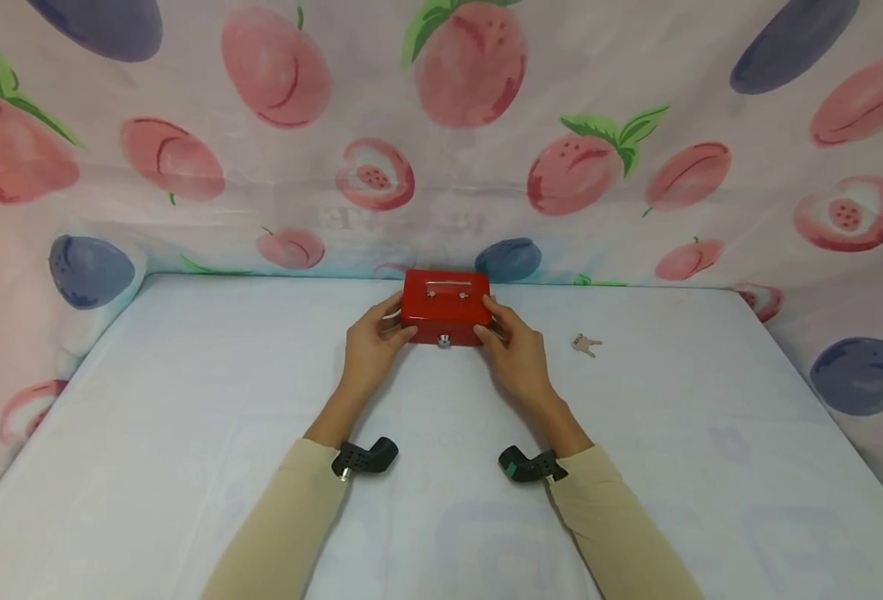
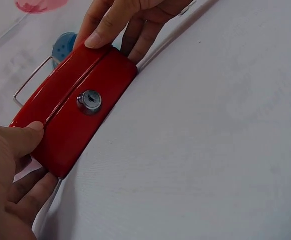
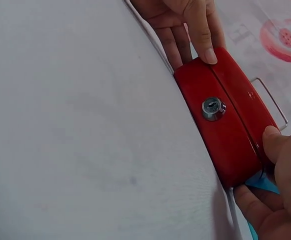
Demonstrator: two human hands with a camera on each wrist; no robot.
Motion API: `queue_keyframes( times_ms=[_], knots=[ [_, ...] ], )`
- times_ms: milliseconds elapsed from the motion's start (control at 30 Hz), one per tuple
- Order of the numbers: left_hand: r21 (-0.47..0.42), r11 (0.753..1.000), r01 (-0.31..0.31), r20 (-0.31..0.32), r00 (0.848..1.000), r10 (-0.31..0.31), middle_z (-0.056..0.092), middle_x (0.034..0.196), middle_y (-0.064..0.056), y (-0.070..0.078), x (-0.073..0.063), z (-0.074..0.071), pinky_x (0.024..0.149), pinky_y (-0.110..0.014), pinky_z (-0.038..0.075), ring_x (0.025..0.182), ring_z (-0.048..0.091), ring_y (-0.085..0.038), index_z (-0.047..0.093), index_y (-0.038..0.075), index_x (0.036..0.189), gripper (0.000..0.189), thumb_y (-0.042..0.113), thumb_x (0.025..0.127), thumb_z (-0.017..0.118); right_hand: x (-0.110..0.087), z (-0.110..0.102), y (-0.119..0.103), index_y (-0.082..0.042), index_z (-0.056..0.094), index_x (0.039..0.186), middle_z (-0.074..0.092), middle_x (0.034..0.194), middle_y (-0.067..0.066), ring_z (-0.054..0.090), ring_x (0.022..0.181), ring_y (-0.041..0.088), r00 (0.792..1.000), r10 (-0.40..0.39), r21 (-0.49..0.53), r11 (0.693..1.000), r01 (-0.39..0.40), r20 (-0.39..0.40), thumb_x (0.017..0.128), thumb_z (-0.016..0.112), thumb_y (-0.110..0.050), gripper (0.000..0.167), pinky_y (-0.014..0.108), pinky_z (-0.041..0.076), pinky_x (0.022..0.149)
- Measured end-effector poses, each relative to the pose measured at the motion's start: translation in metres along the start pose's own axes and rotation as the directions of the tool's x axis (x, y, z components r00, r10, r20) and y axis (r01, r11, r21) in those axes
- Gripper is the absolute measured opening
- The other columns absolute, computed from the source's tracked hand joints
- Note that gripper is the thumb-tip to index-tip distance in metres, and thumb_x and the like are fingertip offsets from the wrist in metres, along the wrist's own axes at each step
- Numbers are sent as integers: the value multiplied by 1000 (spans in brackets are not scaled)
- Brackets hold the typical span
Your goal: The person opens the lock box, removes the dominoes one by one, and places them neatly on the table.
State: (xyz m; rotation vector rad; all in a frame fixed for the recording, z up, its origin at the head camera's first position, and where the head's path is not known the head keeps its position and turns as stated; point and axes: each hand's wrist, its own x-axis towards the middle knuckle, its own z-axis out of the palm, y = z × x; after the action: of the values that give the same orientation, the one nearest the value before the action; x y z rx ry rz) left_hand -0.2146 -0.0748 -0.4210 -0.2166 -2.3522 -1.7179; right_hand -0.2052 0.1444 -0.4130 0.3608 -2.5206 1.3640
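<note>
Box [image 1: 445,312] sits at the counter's [image 1: 441,517] far edge, left hand [image 1: 371,346] at its left end, right hand [image 1: 518,352] at its right, lock [image 1: 444,340] in front, and there, further right, the keys [image 1: 586,343]!

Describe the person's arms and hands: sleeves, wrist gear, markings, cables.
The left hand and right hand are ungloved. Plain beige long fabric sleeves. At each cuff, a black, bent, tube-like wrist camera: left, right. The right one has a green patch. No cables visible.
</note>
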Motion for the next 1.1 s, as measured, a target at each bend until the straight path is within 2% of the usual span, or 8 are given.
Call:
queue_keyframes(
  times_ms=[100,200,333,667,900,1100],
  knots=[
    [19,1000,6,7,1000,-6,58,128,-14,0,-2,-1,89,-32,50,111,61,-27,51,5,138,56,5,86,70,-3,0,0,-7,45,143,50,139,13,55,119,28,1000,-7,7,1000,7,7,92,64,-10,55,37,49,90],
    [3,1000,12,8,1000,-12,58,127,-13,0,-3,-2,89,-34,51,110,61,-28,54,3,134,52,5,85,71,-4,-1,-1,-7,44,143,49,139,13,54,120,29,1000,-12,-3,1000,12,17,91,64,-9,55,37,49,90],
    [-29,1000,-4,10,1000,5,54,135,-11,0,-4,-3,90,-34,50,110,60,-29,57,0,129,47,2,84,71,-4,-3,-3,-5,45,142,48,141,15,54,119,31,999,-28,6,1000,28,36,91,63,-7,54,38,49,90],
    [33,999,-23,57,998,21,56,133,-9,0,-6,-4,91,-30,49,115,59,-22,49,13,141,59,6,87,69,-6,-8,-4,-5,46,141,48,140,14,57,115,31,998,-38,-17,999,38,49,91,64,-8,53,38,50,88],
    [23,1000,-15,81,997,13,56,133,-10,1,-9,-8,92,-29,47,116,58,-21,49,18,141,60,7,86,70,-7,-11,-7,-6,47,141,54,134,14,61,111,28,997,-13,-65,998,18,76,91,65,-12,53,36,51,88],
    [7,1000,11,100,995,-12,56,132,-10,3,-11,-11,91,-28,48,115,58,-21,52,18,139,59,7,85,72,-11,-13,-9,-4,48,140,55,133,16,61,110,28,996,-24,-56,998,29,87,91,65,-11,52,37,50,88]
  ],
)
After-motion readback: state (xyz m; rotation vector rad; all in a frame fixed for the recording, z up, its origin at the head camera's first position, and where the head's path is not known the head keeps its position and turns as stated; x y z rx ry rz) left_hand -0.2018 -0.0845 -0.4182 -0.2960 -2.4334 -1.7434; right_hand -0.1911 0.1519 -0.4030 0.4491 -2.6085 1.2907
